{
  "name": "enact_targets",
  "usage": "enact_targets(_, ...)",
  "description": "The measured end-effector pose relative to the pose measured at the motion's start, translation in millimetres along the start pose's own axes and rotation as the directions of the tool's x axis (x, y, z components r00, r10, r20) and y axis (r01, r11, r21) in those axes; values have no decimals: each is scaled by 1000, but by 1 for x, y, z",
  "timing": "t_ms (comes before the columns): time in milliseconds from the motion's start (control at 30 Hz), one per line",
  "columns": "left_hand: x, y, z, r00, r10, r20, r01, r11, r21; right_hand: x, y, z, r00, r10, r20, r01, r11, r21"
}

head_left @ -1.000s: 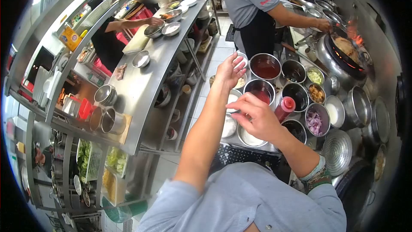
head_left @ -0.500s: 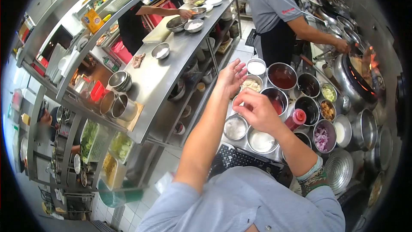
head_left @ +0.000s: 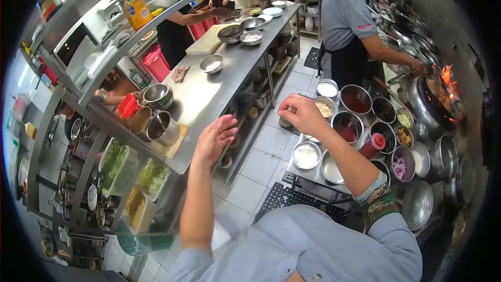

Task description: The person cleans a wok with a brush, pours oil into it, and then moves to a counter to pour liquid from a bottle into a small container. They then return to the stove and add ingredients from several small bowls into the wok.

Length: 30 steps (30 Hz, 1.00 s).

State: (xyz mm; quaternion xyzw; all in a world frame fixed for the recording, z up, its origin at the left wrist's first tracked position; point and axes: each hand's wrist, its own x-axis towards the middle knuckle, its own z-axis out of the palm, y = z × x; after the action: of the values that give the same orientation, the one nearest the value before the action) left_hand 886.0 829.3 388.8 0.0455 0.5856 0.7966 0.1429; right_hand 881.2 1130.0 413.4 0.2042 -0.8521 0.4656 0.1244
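My left hand point(head_left: 215, 138) is raised over the floor beside the steel counter point(head_left: 201, 96), palm turned inward, fingers stretched and holding nothing. At the left edge of the seasoning pots, my right hand point(head_left: 304, 116) has its fingertips pinched together; whatever they hold, if anything, is too small to make out. Beside that hand are a pot of pale chopped garlic point(head_left: 324, 108) and a pot of red sauce point(head_left: 347, 127). Nearer my body stand a pot of white powder point(head_left: 306, 155) and a pot with white contents point(head_left: 332, 169). A red squeeze bottle point(head_left: 372, 146) leans among the pots.
On the counter are a steel bowl with white food point(head_left: 211, 64), stacked bowls point(head_left: 156, 94) and a tall pot point(head_left: 163, 128). To the right, a co-worker point(head_left: 347, 26) works at a flaming wok point(head_left: 430, 99). Baskets of greens point(head_left: 116, 164) sit lower left; a black mat point(head_left: 282, 198) covers floor.
My left hand has swung left, away from the pots toward the counter. My right hand has shifted left and slightly up, still pinched. Flames at the wok rise higher.
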Motion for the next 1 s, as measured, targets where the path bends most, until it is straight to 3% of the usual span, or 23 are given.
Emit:
enact_targets(167, -44, 35, -19, 997, 63, -42, -55, 982, 184, 17, -28, 77, 996, -53, 76, 64, 987, -150)
enact_targets(233, -47, 34, -21, 999, 48, -2, -40, 865, 501, 20, -46, 105, 990, -53, 130, 77, 980, -184)
enact_targets(267, -47, 28, -27, 1000, 2, -15, 7, 839, 545, 19, -56, 117, 988, -56, 145, 83, 979, -186)
enact_targets(367, -51, 16, -46, 996, -88, 10, 70, 857, 511, 20, -75, 145, 981, -68, 183, 104, 975, -197)
enact_targets(567, -80, -2, -86, 990, -87, -114, 113, 962, 250, 14, -102, 186, 956, -112, 272, 158, 976, -152)
enact_targets(633, -98, -6, -96, 984, -95, -148, 121, 976, 182, 9, -110, 197, 936, -66, 345, 102, 991, -86)
enact_targets(800, -160, -35, -112, 949, -11, -314, 24, 999, 37, -14, -102, 251, 883, -145, 447, 89, 986, 143)
enact_targets(867, -186, -49, -120, 875, -5, -484, -42, 995, -86, -33, -95, 276, 856, -192, 480, 98, 972, 213)
enact_targets(1000, -250, -68, -135, 746, -35, -665, -141, 967, -210, -97, -89, 327, 797, -212, 566, 16, 943, 331)
